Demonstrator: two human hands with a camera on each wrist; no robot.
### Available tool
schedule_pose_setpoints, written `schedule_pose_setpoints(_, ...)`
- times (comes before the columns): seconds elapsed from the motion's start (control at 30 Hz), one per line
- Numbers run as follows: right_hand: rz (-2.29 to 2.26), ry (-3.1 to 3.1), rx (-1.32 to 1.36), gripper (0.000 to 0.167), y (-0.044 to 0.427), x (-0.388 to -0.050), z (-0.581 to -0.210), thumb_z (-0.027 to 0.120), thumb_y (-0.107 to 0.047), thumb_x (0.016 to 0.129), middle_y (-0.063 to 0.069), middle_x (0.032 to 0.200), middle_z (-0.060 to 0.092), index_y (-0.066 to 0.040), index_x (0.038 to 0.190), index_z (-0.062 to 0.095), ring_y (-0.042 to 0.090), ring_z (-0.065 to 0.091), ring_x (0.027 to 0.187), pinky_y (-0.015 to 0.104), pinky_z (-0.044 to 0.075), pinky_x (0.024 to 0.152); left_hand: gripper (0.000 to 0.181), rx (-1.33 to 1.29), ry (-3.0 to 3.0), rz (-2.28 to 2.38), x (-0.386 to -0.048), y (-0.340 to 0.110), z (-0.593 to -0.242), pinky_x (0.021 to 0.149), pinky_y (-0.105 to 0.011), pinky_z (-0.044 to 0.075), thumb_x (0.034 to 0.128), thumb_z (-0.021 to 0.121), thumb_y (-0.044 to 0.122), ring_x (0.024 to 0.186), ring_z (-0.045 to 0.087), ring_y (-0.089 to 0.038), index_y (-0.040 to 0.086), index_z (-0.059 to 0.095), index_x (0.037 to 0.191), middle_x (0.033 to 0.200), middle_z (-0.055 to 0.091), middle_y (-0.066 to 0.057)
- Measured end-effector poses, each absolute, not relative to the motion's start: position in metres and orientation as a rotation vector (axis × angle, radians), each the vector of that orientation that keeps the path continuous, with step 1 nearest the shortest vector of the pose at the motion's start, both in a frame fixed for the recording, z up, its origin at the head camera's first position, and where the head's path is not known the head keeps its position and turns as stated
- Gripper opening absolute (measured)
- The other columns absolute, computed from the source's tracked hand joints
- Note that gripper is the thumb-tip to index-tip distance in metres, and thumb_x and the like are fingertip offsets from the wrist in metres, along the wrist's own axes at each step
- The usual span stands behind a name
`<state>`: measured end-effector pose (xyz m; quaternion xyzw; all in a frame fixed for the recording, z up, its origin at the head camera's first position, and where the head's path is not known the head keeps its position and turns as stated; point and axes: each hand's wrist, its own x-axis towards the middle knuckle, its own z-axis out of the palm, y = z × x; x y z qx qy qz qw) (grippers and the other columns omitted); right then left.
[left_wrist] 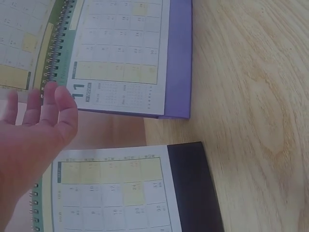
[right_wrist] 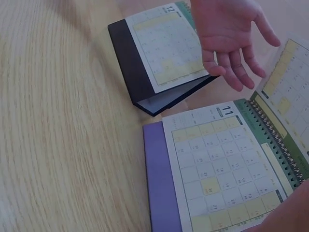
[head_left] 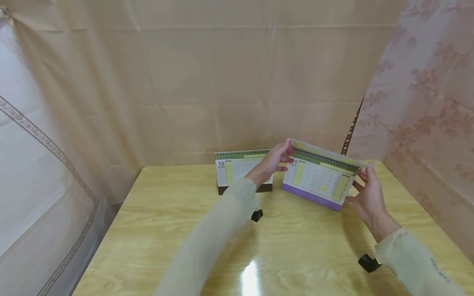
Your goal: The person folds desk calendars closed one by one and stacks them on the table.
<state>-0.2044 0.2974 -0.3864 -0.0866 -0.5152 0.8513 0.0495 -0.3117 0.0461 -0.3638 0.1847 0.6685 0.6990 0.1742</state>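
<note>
A desk calendar with a purple base (head_left: 311, 195) stands at an angle on the table, its "11" page facing forward. Above its coil, a lifted calendar page (left_wrist: 19, 41) leans back. My right hand (head_left: 370, 199) pinches that page near its right corner; in the right wrist view only a blurred part of this hand (right_wrist: 287, 212) shows. Loosely spread fingers of my left hand (head_left: 272, 160) are at the page's left corner, palm toward the right wrist view. Whether its thumb touches the edge is unclear. Behind my left forearm stands a second desk calendar (head_left: 237, 170) with a dark base, showing "12".
The wood-grain table (head_left: 166, 230) reaches back to a beige curtain (head_left: 207, 82). Patterned cloth (head_left: 437, 102) hangs at the right, with white fabric (head_left: 33, 164) at the left. A small black device (head_left: 368, 263) sits below each wrist.
</note>
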Motion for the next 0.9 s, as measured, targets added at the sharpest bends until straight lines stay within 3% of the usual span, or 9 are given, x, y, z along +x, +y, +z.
schedule_pose_setpoints(0.27,2.586,-1.595,-0.390,0.028,0.303,-0.207,-0.384,0.041,-0.054,0.105,-0.014,0.132,0.017,-0.028,0.099,0.048,0.025,-0.004,0.148,0.066,-0.018,0.111,0.067,0.558,1.859,1.951,-0.310,0.045,-0.356,0.098,-0.055,0.043,0.1071,0.028,0.056,0.128,0.050,-0.046,0.003,0.050,0.140,0.143,0.052,-0.021)
schedule_pose_setpoints(0.47,2.613,-1.633,-0.429,0.038,0.306,-0.203,-0.387,0.038,-0.063,0.102,-0.009,0.159,0.001,-0.029,0.116,0.045,0.021,-0.008,0.151,0.063,-0.017,0.113,0.075,0.582,1.871,1.913,-0.307,0.042,-0.358,0.099,-0.056,0.043,0.1060,0.027,0.060,0.123,0.053,-0.046,-0.004,0.053,0.135,0.135,0.056,-0.023)
schedule_pose_setpoints(0.57,2.604,-1.642,-0.426,0.032,0.309,-0.201,-0.388,0.041,-0.060,0.102,-0.008,0.162,-0.003,-0.033,0.117,0.050,0.025,-0.009,0.149,0.062,-0.017,0.114,0.075,0.586,1.902,1.894,-0.306,0.039,-0.361,0.092,-0.047,0.047,0.1058,0.030,0.059,0.120,0.054,-0.046,-0.007,0.056,0.132,0.132,0.058,-0.025)
schedule_pose_setpoints(0.7,2.590,-1.643,-0.395,0.023,0.311,-0.199,-0.389,0.045,-0.053,0.105,-0.015,0.157,0.005,-0.035,0.108,0.060,0.022,-0.002,0.142,0.063,-0.015,0.114,0.072,0.617,1.948,1.878,-0.305,0.035,-0.363,0.086,-0.040,0.049,0.1063,0.031,0.057,0.116,0.057,-0.044,-0.006,0.058,0.128,0.129,0.059,-0.026)
schedule_pose_setpoints(0.9,2.576,-1.645,-0.308,0.022,0.314,-0.201,-0.389,0.050,-0.043,0.106,-0.018,0.128,0.041,-0.029,0.102,0.067,0.011,0.027,0.124,0.065,-0.013,0.113,0.051,0.608,1.945,1.899,-0.305,0.032,-0.363,0.084,-0.040,0.050,0.1073,0.035,0.045,0.102,0.062,-0.036,0.003,0.061,0.117,0.118,0.063,-0.023)
